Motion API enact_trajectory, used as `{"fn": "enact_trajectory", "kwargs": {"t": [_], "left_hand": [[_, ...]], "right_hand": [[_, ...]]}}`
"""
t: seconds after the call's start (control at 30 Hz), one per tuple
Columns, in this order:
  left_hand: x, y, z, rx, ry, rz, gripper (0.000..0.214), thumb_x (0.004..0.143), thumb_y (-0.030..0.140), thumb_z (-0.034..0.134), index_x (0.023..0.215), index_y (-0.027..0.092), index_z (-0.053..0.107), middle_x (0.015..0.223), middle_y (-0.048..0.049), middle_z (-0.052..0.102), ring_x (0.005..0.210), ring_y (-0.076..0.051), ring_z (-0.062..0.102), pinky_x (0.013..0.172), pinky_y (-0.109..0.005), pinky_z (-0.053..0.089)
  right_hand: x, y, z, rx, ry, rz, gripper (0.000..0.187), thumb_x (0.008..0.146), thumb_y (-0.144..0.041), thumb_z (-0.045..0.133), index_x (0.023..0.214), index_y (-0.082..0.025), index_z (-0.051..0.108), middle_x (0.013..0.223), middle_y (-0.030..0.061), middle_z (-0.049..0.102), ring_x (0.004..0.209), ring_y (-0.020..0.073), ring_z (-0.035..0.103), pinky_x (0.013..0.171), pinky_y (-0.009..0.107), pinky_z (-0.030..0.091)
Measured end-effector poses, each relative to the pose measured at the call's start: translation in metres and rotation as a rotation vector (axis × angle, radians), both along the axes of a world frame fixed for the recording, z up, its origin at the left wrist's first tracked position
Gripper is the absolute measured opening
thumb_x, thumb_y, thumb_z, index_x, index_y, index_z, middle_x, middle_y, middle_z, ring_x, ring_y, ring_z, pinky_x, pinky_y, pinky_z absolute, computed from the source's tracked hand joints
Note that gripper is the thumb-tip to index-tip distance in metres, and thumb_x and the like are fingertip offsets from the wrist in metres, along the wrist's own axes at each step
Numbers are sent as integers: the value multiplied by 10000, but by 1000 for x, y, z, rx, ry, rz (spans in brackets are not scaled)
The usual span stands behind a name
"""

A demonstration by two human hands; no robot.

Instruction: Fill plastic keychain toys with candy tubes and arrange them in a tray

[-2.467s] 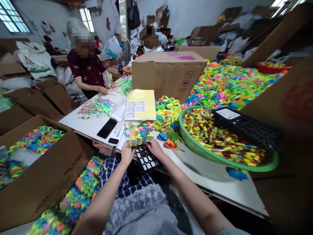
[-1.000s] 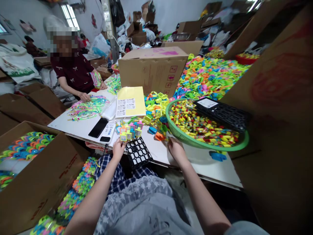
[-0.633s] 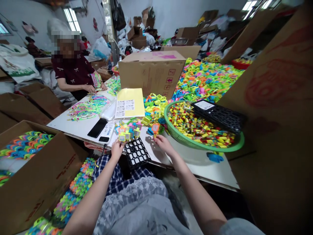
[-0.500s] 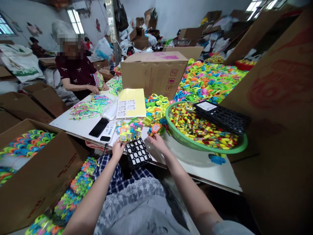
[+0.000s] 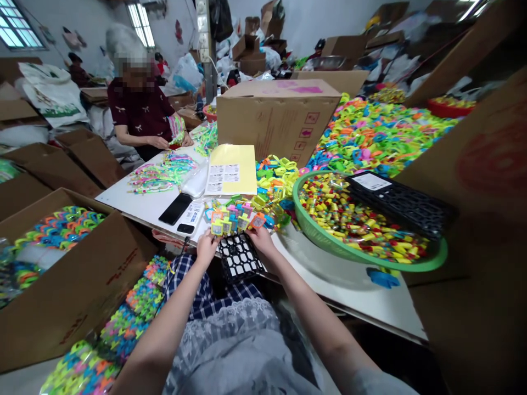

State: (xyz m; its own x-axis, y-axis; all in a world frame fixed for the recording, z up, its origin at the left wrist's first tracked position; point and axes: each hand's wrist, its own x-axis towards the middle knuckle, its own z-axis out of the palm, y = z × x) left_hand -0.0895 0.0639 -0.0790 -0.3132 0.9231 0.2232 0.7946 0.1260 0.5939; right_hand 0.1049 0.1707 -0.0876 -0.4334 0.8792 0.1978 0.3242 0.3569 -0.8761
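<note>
A black grid tray (image 5: pixel 242 262) leans between my lap and the table edge, pale squares showing through its openings. Along its far end stands a cluster of square-faced toy watches (image 5: pixel 231 217) in yellow, pink, blue and orange. My left hand (image 5: pixel 207 248) is closed at the tray's left edge, fingertips against the nearest yellow watch; its grip is partly hidden. At the tray's far right, my right hand (image 5: pixel 262 241) pinches an orange-faced toy watch (image 5: pixel 258 220) with blue on it, close beside the cluster.
A green basket (image 5: pixel 302 211) of small yellow-and-red pieces stands right, with another black tray (image 5: pixel 405 203) on it. Phones (image 5: pixel 175 208), yellow label sheets (image 5: pixel 242 170) and a carton (image 5: pixel 275 118) lie ahead. Watches heap behind. An open box (image 5: pixel 90 274) stands left; a co-worker (image 5: pixel 140 109) sits across.
My right hand has moved left with the orange toy watch, bringing it up to the cluster on the tray. My left hand stays by the tray's left edge. The view has turned slightly left.
</note>
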Motion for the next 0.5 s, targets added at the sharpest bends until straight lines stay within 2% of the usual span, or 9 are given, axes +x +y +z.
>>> {"fn": "enact_trajectory", "kwargs": {"t": [0.27, 0.5], "left_hand": [[0, -1, -1, -8, -1, -9, 187, 855, 225, 536, 970, 188, 678, 1031, -86, 670, 983, -234, 604, 865, -331, 450], [-1, -1, -2, -11, 3, -30, 186, 865, 216, 519, 926, 175, 689, 1004, -96, 671, 940, -248, 610, 830, -345, 456]], "right_hand": [[-1, -1, 6, 97, -40, 71, 226, 800, -174, 552, 1005, -170, 646, 1097, 118, 673, 1034, 256, 604, 911, 407, 459], [-1, -3, 4, 200, -77, 124, 204, 826, -139, 510, 957, -177, 662, 1070, 104, 688, 1014, 238, 622, 902, 389, 483]]}}
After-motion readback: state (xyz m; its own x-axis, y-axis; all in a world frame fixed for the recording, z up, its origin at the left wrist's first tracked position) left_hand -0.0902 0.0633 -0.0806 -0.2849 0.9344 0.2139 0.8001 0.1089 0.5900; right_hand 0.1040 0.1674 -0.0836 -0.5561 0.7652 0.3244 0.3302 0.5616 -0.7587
